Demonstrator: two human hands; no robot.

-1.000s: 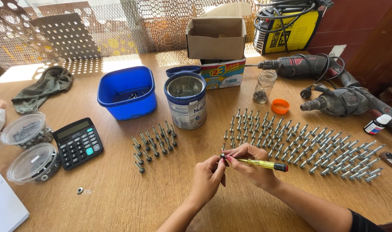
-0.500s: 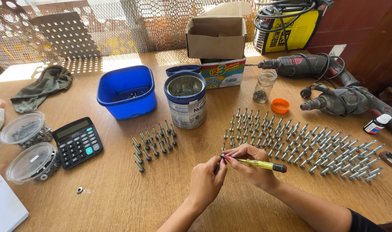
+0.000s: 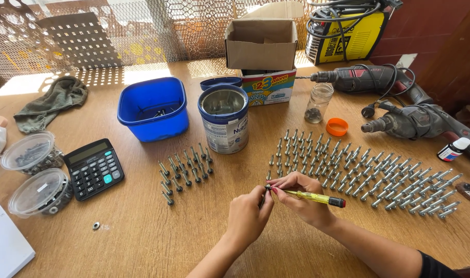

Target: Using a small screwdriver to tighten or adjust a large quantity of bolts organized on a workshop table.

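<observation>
Surface: wooden table (image 3: 142, 242), bolt rows (image 3: 379, 170).
Left hand (image 3: 250, 216): pinched shut on small bolt (image 3: 267, 188).
Right hand (image 3: 302, 198): closed round yellow screwdriver (image 3: 317, 197).
Handling: bolt looks light, stiff, easily dropped; hold by shank.

A wooden table (image 3: 142, 242) fills the view; behind it runs metal mesh (image 3: 142, 25), sunlight falling through in patches; a dark red wall (image 3: 441, 41) stands right.

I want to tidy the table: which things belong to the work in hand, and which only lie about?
In use: left hand, right hand, screwdriver, bolts.
Lying about: calculator, drills, cloth, orange lid.
</observation>
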